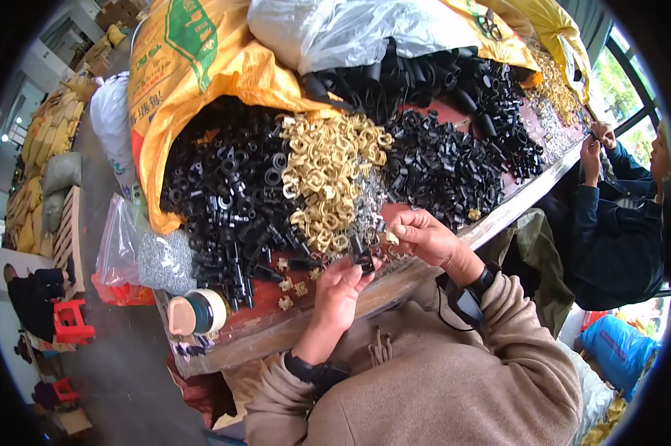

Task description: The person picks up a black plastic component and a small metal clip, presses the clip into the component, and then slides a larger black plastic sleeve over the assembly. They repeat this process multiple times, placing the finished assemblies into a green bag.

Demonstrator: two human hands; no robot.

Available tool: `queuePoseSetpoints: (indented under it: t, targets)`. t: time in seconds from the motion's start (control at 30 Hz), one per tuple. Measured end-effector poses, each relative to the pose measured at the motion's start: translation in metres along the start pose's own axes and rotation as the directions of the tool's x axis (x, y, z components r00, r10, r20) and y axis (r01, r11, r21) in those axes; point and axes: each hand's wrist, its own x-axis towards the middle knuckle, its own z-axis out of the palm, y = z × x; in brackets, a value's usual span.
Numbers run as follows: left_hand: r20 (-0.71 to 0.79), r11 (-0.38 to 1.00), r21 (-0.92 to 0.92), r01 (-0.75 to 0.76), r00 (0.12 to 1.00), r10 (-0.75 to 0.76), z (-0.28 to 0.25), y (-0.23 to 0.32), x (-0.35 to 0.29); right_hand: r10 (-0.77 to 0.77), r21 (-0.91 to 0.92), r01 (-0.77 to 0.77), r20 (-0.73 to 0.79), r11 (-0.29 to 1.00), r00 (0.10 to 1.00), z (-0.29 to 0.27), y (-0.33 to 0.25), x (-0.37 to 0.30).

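Observation:
In my left hand (335,296) is a black plastic fitting (362,257), held between thumb and fingers above the table's near edge. Close beside it, my right hand (427,236) pinches a small cream plastic piece (392,238). Just beyond both hands lie a heap of cream ring-shaped clips (322,175) and a strip of small silvery metal parts (369,192). Black tubular fittings (235,201) are heaped to the left, and small black plastic pieces (443,165) to the right. A few loose cream pieces (286,284) lie near my left hand.
A yellow woven sack (194,67) and a whitish plastic bag (335,30) stand behind the heaps. At the table's left corner are a lidded cup (205,312) and a clear bag of metal pieces (166,260). Another person (610,215) works along the right side.

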Motion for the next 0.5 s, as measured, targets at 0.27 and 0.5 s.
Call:
queuePoseSetpoints:
  t: [0.27, 0.5]
  targets:
    - [0.146, 0.937, -0.236, 0.259, 0.962, -0.229, 0.002, -0.005, 0.005, -0.028, -0.041, 0.04, 0.267, 0.998, 0.963, -0.003, 0.016, -0.004]
    - [0.064, 0.971, -0.214, 0.103, 0.994, -0.092, 0.006, -0.004, 0.005, -0.212, -0.255, 0.249, 0.164, 0.934, 0.963, 0.019, 0.011, -0.015]
